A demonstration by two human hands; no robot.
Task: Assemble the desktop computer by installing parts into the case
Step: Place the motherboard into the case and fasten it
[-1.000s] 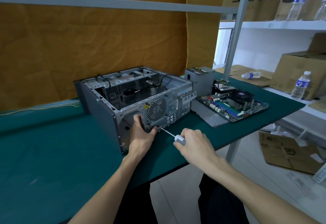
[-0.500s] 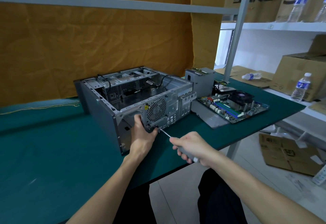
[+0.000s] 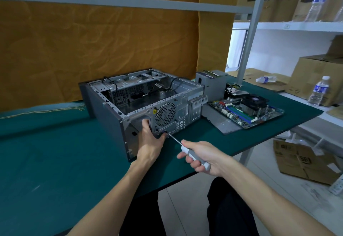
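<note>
left hand (image 3: 150,143) pinching the grey metal case (image 3: 143,104), right hand (image 3: 206,156) wrapped round the white-handled screwdriver (image 3: 194,156), angled tip could easily slip off that screw

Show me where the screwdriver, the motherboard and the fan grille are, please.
screwdriver (image 3: 194,156): head view, on its grey handle.
motherboard (image 3: 239,113): head view, on the blue memory slots.
fan grille (image 3: 165,114): head view, on the round mesh's middle.
</note>
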